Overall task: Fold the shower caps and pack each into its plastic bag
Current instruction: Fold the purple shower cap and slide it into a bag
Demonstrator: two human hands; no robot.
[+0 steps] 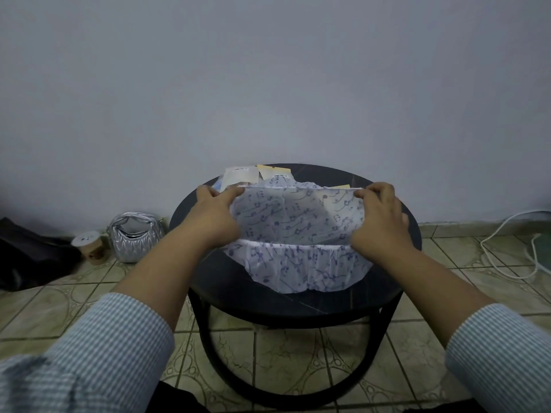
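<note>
A white shower cap [293, 231] with a blue music-note print is stretched open above the round black table [286, 302]. My left hand [216, 214] grips its elastic rim on the left side. My right hand [380, 217] grips the rim on the right. The cap's mouth faces me and its lower part hangs down onto the table top. Behind the cap lie several flat plastic bags [243, 175] with pale yellow and white contents, partly hidden by the cap.
The table stands against a plain grey wall on a tiled floor. To the left on the floor are a silver quilted handbag [135, 236], a paper cup with a lid [89, 245] and a dark bag [26, 251]. A white cable [507, 248] runs along the floor at right.
</note>
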